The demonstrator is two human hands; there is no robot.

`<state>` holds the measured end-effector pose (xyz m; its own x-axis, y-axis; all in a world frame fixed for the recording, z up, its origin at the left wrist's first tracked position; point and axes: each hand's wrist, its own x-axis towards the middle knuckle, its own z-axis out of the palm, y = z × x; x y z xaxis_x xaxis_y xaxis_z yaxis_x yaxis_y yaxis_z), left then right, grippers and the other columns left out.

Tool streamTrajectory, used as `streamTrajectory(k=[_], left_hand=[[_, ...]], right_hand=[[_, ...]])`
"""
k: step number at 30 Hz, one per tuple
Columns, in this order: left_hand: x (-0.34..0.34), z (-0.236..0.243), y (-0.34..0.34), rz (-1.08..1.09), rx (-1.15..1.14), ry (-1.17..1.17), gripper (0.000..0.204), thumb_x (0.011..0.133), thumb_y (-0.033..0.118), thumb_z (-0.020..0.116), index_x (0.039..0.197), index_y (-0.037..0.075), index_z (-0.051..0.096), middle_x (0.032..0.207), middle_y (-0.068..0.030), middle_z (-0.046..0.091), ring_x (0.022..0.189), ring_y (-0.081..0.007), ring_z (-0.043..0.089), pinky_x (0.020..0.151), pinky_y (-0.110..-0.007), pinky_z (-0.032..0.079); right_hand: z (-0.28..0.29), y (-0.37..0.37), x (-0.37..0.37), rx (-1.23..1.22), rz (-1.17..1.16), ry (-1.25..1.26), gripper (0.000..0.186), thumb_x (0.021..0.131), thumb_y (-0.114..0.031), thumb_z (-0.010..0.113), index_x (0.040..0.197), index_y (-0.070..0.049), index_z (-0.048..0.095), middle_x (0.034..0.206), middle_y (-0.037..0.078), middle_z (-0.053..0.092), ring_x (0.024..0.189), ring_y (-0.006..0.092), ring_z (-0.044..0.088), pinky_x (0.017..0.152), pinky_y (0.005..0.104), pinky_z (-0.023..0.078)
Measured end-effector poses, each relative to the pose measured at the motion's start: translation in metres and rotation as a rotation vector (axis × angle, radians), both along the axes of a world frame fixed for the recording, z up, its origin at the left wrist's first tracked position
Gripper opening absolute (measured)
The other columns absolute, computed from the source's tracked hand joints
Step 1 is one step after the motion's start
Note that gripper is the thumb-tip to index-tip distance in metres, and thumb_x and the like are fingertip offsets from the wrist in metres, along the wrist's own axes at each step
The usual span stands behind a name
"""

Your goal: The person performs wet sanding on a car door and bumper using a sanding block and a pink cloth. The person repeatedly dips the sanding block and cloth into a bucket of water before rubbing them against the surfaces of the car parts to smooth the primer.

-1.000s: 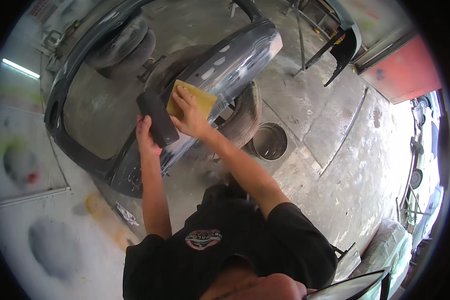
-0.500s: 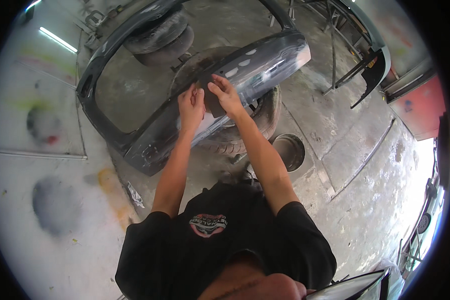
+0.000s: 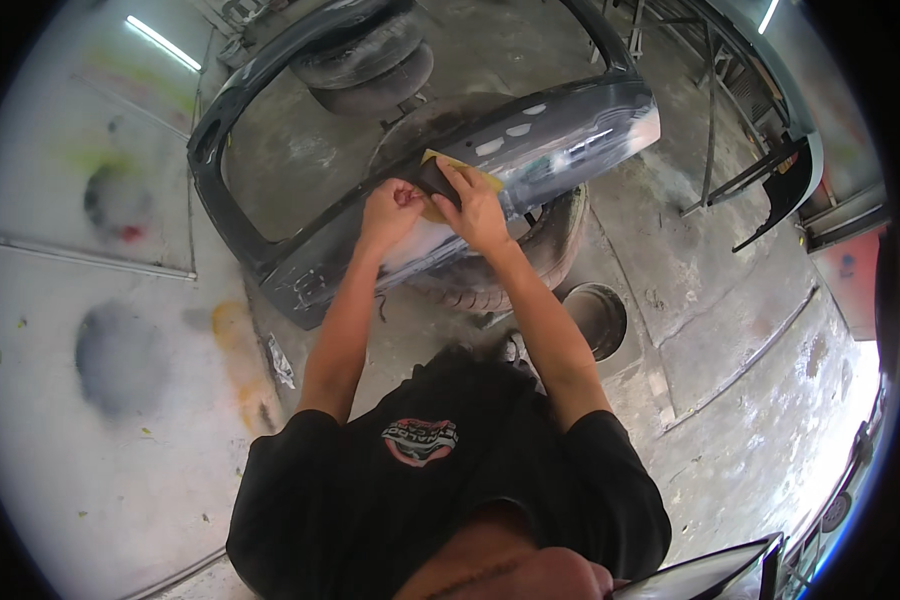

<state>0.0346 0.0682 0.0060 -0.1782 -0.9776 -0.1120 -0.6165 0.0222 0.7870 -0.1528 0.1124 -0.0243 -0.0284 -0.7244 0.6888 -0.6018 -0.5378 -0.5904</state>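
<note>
Over the middle of a dark car tailgate [image 3: 330, 255], both my hands are at a sheet of sandpaper [image 3: 485, 179] with a yellowish-tan side showing. A dark piece [image 3: 436, 184] lies against the sheet; whether it is a folded part or a separate block I cannot tell. My right hand [image 3: 478, 215] grips the sheet and the dark piece, fingers on top. At the sheet's left edge my left hand [image 3: 390, 213] is closed in a pinch. The panel below has pale sanded patches [image 3: 518, 130] and a whitish area under my hands.
A tyre [image 3: 560, 245] lies beneath the tailgate, and more stacked round parts [image 3: 365, 75] stand behind its window opening. A dark bucket [image 3: 597, 318] is on the concrete floor right of the tyre. A bumper [image 3: 795, 150] rests on a metal stand at far right.
The sheet has turned from its dark face to show its tan side. My left fingers have curled into a pinch. The view has shifted, moving the scene rightward.
</note>
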Motion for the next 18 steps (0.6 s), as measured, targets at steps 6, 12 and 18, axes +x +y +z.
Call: streamTrajectory(k=[6,12,18], left_hand=[[-0.006,0.046,0.012,-0.333,0.453,0.910,0.036,0.096,0.005,0.065,0.132,-0.002,0.061,0.111,-0.0084,0.067,0.099,-0.0137,0.066,0.086,-0.031,0.058],[-0.050,0.052,0.034,-0.456,-0.011,0.690,0.055,0.088,-0.003,0.074,0.140,0.001,0.057,0.119,-0.0064,0.064,0.108,-0.0127,0.063,0.095,-0.027,0.052],[-0.074,0.007,0.057,-0.512,-0.458,0.534,0.066,0.084,0.013,0.088,0.140,-0.001,0.056,0.143,-0.0134,0.050,0.122,-0.0199,0.060,0.102,-0.032,0.052]], right_hand=[[-0.001,0.019,-0.015,0.625,0.343,-1.025,0.049,0.104,-0.021,0.066,0.145,0.001,0.053,0.124,0.005,0.068,0.107,0.0108,0.064,0.092,0.0289,0.052],[0.019,0.061,-0.003,0.564,0.384,-1.482,0.043,0.105,-0.021,0.062,0.144,-0.004,0.054,0.126,0.006,0.068,0.109,0.0116,0.066,0.094,0.0288,0.054],[-0.016,0.099,0.006,0.267,0.013,-1.250,0.060,0.101,-0.013,0.063,0.154,0.001,0.039,0.145,0.010,0.056,0.135,0.0186,0.052,0.114,0.0337,0.040]])
